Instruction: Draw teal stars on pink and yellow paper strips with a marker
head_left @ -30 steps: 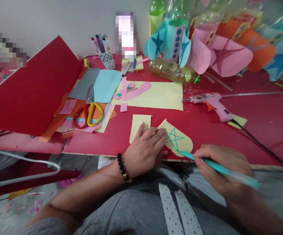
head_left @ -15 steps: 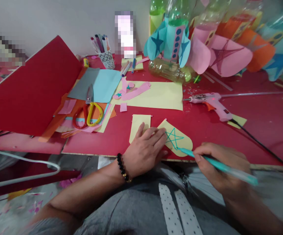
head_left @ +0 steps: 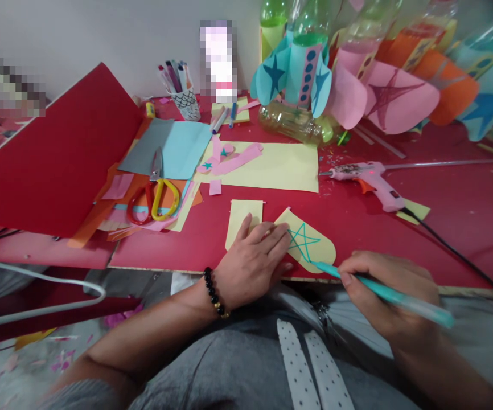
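My right hand (head_left: 389, 290) is closed around a teal felt-tip pen (head_left: 378, 289), its tip at the lower point of a teal star outline (head_left: 303, 241). The star is drawn on a yellow paper piece (head_left: 325, 250) with a rounded end, lying near the table's front edge. My left hand (head_left: 257, 259) rests flat, fingers stretched out, across this piece's left side and a second yellow paper piece (head_left: 243, 213) beside it. Part of both papers is hidden beneath that hand.
Scissors (head_left: 155, 199) lie on paper scraps to the left. A pink glue gun (head_left: 370, 177) with a black cord is at right. Behind are a pen cup (head_left: 185, 103), a lying bottle (head_left: 291, 122) and several paper-decorated bottles (head_left: 298, 74). A red board (head_left: 58, 154) leans at left.
The pen tip and my right hand have shifted very slightly down and to the right at the star's lower point. My left hand and the papers stay put.
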Demonstrator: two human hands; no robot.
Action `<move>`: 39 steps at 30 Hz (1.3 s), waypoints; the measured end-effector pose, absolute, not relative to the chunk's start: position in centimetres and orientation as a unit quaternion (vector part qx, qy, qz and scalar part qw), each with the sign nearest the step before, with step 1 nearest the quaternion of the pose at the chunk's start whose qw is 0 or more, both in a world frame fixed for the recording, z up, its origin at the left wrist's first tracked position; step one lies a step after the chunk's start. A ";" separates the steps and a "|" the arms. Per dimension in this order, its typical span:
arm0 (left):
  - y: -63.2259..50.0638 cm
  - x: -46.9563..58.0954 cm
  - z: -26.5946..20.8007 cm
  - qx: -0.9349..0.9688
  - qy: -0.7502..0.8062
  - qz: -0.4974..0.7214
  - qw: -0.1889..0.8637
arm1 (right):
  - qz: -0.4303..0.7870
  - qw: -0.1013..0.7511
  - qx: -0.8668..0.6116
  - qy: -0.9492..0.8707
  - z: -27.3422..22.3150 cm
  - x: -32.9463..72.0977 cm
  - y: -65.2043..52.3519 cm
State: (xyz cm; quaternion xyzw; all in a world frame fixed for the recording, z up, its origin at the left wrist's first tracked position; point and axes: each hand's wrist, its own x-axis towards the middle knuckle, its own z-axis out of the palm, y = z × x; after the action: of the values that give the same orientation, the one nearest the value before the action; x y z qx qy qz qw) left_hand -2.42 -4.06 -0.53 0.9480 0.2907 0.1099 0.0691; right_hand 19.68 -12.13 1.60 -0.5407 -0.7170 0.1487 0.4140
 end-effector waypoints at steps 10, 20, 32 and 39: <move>-4.0 -2.4 -0.5 0.948 0.288 0.113 0.071 | 0.160 0.413 -0.533 -0.722 1.7 19.8 -12.3; -3.9 -2.6 -0.8 0.950 0.282 0.105 0.085 | 0.103 0.534 -0.621 -0.564 1.1 19.3 -11.9; -4.1 -2.6 -0.6 0.948 0.281 0.123 0.082 | 0.225 0.507 -0.614 -0.562 -0.5 19.7 -10.9; -4.1 -2.6 -0.7 0.946 0.284 0.122 0.091 | 0.213 0.460 -0.617 -0.602 -1.0 20.0 -10.7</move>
State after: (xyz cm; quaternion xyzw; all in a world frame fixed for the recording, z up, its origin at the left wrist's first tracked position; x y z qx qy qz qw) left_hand -2.57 -4.14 -0.71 0.9465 0.2844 0.1224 0.0909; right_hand 19.96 -10.65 -0.96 -0.6172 -0.6022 0.2126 0.4597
